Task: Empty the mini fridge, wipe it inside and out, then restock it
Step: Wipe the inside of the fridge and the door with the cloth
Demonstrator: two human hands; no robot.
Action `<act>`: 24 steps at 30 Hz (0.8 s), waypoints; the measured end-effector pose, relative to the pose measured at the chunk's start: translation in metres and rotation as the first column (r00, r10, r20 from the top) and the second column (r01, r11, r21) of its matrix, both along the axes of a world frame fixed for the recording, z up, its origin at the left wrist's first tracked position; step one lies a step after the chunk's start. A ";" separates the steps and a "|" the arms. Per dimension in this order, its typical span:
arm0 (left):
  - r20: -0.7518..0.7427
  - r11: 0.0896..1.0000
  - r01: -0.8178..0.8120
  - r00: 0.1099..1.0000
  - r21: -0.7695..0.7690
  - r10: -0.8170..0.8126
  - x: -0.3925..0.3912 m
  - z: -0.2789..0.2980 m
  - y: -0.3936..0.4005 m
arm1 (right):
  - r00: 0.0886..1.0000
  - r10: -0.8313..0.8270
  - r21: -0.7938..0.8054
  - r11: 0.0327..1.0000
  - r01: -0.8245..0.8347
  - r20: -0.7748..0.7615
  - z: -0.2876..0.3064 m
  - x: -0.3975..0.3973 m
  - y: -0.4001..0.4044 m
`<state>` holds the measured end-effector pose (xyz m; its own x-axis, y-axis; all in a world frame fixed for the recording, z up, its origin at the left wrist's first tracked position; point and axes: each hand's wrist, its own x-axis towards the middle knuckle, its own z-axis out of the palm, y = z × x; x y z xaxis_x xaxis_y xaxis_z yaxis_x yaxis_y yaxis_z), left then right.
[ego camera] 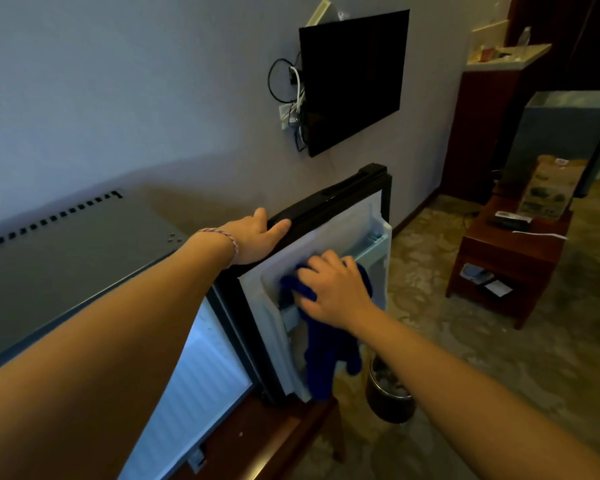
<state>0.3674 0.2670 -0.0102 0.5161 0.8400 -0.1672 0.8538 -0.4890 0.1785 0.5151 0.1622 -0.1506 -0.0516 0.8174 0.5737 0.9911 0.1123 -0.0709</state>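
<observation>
Mini fridge [66, 271] filled the lower left of the frame, its grey top seen from above and its lit white interior [194, 382] showing below. Its door [329, 216] stood swung open at centre frame, white inner liner facing the camera. The left hand [257, 237] lay over the door's black top edge, fingers draped down the far side and thumb along the near rim, gripping that edge; a thin braided bracelet [222, 237] circled the wrist. The right hand [329, 289] pressed a blue cloth [323, 341] against the inner liner just below the upper door shelf [371, 237], its fingers bent over the bunched top of the cloth while the rest hung loose down the door. A dark round bin [388, 400] stood on the patterned carpet [465, 375] below the door's free edge. At upper centre a black television [354, 81] was mounted on the pale wall, cables [288, 95] tangled at its left side. At right of frame stood a low wooden table [510, 251] with papers on its lower shelf, and a tall wooden cabinet [482, 126] behind it.
</observation>
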 end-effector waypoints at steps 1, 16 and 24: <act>0.001 1.000 -0.010 1.000 -0.008 0.010 0.000 0.000 0.001 | 0.998 -0.053 -0.033 0.998 0.052 -0.035 0.001 0.011 0.003; 0.077 1.000 -0.016 0.997 -0.015 0.017 -0.001 0.002 -0.003 | -0.021 -0.128 -0.121 0.858 0.500 -0.992 0.047 -0.039 0.030; 0.072 0.998 -0.049 0.996 -0.030 0.051 0.001 0.002 -0.001 | -0.175 -0.045 -0.114 0.905 0.411 -0.983 0.050 -0.096 0.039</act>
<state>0.3682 0.2660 -0.0081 0.4852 0.8606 -0.1546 0.8614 -0.4401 0.2537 0.4191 0.2008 -0.1010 0.8582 0.4984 -0.1232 -0.1910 0.0873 -0.9777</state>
